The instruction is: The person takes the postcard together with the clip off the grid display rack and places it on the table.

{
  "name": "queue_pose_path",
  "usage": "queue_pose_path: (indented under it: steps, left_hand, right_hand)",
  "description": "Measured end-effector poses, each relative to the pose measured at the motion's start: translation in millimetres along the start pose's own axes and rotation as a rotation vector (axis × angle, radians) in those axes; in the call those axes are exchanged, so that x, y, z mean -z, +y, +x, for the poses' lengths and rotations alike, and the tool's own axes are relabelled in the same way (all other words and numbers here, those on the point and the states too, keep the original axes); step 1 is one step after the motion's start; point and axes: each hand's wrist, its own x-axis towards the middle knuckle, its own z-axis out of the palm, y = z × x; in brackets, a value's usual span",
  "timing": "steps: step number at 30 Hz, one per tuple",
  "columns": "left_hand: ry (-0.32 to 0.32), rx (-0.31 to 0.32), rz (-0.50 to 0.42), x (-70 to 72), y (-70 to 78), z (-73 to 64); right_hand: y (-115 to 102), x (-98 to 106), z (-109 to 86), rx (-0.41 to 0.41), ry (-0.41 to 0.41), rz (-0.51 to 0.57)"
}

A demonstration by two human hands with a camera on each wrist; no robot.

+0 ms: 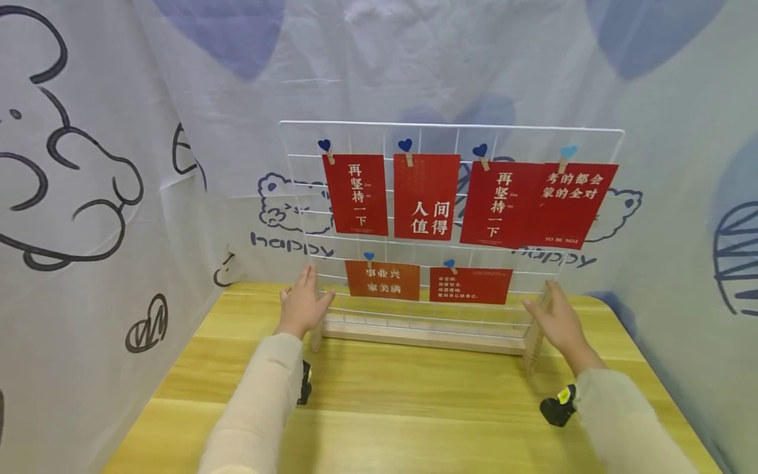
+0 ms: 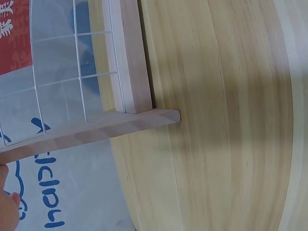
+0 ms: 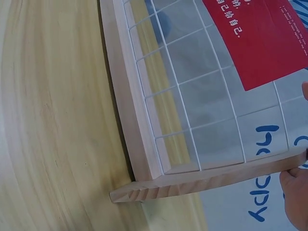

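Observation:
A white wire grid rack on a wooden stand [image 1: 423,336] stands upright on the table. Its left wooden side piece [image 2: 86,136] is held by my left hand [image 1: 299,308], the thumb pointing inward toward the wires. On the opposite side, my right hand [image 1: 559,321] grips the right side piece [image 3: 216,185], thumb and fingers on either side of the wood. Red cards with white writing, such as one in the upper row [image 1: 426,191] and one in the lower row [image 1: 470,286], hang from the grid. Small pegs with blue hearts [image 1: 405,145] clip them on.
Under the stand lies a wood-grain table [image 1: 414,408]. A pale cloth with bear drawings and purple hearts [image 1: 367,66] hangs behind and at both sides. Black devices [image 1: 558,408] are strapped at my wrists.

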Motion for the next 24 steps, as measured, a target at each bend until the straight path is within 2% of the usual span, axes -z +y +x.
queue_pose_path:
  steps: [24]
  left_hand:
    - [-0.018,-0.014,-0.014,-0.1,-5.0,0.5]
  right_hand:
    - [-4.7,-1.3,1.0,-0.025,0.011,-0.009]
